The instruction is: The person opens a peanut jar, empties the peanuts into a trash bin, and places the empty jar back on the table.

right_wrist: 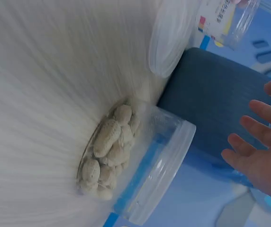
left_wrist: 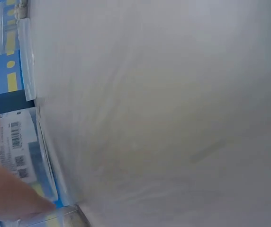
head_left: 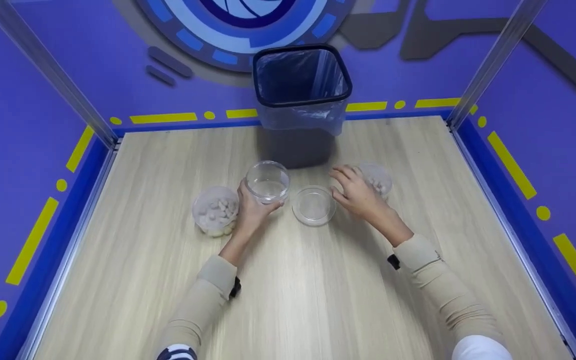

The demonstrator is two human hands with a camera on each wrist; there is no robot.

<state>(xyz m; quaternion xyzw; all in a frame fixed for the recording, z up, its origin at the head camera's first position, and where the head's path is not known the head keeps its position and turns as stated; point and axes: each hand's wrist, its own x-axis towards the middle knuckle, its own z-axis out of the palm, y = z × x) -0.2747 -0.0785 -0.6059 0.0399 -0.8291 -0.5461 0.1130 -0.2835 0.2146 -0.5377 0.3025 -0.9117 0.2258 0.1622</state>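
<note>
My left hand (head_left: 254,212) grips a clear round plastic jar (head_left: 268,182), fingers at its left side and thumb at its near right. The jar is uncovered, nothing shows inside, and a printed label (left_wrist: 14,146) is on its wall. My right hand (head_left: 360,197) is above the table with fingers spread and nothing in it, by a covered jar (right_wrist: 140,161) of beige lumpy pieces (right_wrist: 109,142); in the head view the hand partly hides this jar. Between the hands a clear round lid (head_left: 314,206) lies on the table.
Another jar (head_left: 215,210) with a frosted cover and pale lumps inside stands just left of my left hand. Behind the lid is a tall dark bin (head_left: 298,145) with a clear liner. Purple-blue panels (head_left: 33,125) wall in the wooden table (head_left: 288,300) at the back and sides.
</note>
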